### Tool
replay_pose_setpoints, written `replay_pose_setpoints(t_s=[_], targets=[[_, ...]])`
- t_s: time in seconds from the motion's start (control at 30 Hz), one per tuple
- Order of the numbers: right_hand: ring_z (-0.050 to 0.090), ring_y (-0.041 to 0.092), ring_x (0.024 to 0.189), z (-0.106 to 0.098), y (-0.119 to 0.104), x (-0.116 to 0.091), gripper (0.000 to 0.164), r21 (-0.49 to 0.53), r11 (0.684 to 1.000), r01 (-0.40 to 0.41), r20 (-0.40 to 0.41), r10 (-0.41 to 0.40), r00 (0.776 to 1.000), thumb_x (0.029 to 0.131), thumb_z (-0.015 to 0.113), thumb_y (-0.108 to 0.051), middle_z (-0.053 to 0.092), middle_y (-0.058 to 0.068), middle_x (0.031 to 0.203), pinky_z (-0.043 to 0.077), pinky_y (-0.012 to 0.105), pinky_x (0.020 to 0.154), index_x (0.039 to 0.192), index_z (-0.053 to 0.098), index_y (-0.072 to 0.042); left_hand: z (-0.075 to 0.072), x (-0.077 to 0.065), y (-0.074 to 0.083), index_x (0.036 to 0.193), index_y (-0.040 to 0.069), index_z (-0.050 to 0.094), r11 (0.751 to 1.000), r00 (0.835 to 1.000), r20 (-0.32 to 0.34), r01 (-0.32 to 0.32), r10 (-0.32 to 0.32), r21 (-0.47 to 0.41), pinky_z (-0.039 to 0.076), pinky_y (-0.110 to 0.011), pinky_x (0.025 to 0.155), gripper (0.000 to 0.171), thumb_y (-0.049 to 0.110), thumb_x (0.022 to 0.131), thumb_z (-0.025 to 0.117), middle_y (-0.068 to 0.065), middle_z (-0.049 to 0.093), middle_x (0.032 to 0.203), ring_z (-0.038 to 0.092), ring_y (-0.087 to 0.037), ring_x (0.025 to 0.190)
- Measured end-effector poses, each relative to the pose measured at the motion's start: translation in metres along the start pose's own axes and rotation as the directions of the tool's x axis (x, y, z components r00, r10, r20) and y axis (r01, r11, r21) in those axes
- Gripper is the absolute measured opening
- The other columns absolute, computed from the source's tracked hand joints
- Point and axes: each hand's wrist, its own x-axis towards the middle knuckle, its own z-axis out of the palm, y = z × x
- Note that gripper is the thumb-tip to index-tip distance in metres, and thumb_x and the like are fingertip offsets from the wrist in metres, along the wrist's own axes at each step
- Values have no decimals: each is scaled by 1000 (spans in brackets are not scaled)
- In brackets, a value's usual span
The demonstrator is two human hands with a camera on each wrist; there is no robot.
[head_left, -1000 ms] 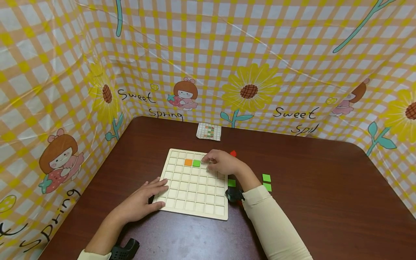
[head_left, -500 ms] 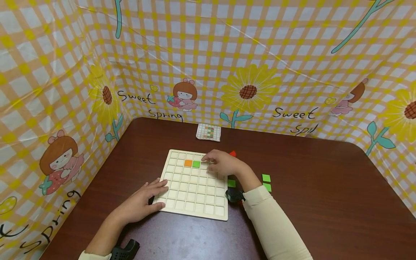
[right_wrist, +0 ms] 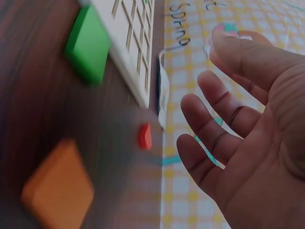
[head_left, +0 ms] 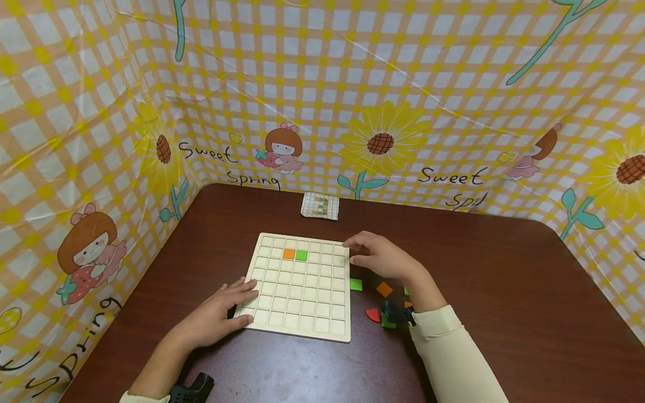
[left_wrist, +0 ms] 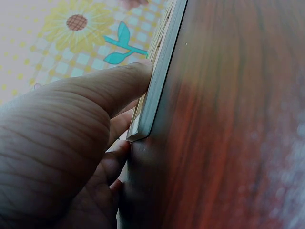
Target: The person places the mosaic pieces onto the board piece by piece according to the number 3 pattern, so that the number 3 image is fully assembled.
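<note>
A pale wooden grid board (head_left: 298,291) lies on the table, with an orange square tile (head_left: 289,254) and a green square tile (head_left: 301,256) side by side in its second row. My left hand (head_left: 211,310) rests on the board's left edge; in the left wrist view its thumb (left_wrist: 128,81) lies along the rim. My right hand (head_left: 385,256) hovers just off the board's upper right corner. The right wrist view shows its fingers loosely bent, holding nothing. Below that hand are a loose green tile (right_wrist: 88,45), an orange tile (right_wrist: 61,186) and a small red piece (right_wrist: 145,136).
A small card with a coloured grid pattern (head_left: 320,206) lies at the back by the cloth wall. Right of the board are a red quarter-round piece (head_left: 372,315) and another green piece (head_left: 388,323), partly hidden by the black wrist strap (head_left: 395,311).
My right hand has moved right, off the board's upper rows to beyond its right edge, uncovering the cells and some loose pieces. The left hand stays on the board's edge.
</note>
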Motion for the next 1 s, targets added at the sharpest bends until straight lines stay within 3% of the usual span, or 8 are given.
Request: replay_pose_setpoints(t_s=[0.6,0.83,1.0], targets=[[54,34,119,-29,61,-68,37,-35,993,-116,-99,112,989,97,65,-15,58,13,128,48,53,96,132,58,-4,1,-1,2,140,2,55,1000,1000,-21,-5,6,15,15,-66,114,52,25,95,69,-13,44,152,26,-38,145],[54,31,108,-37,84,-89,39,-57,986,-155,-97,149,984,97,66,-15,59,13,123,48,49,89,132,57,-2,1,0,1,141,2,54,1000,1000,-5,18,-18,5,13,-64,115,54,23,94,70,-11,42,154,24,-36,147],[54,27,104,-37,89,-94,36,-57,986,-156,-94,150,984,98,64,-14,60,11,121,47,46,87,132,58,-4,-1,0,2,141,2,54,1000,1000,-2,21,-21,-1,13,-64,115,54,24,95,69,-12,42,153,24,-36,147]])
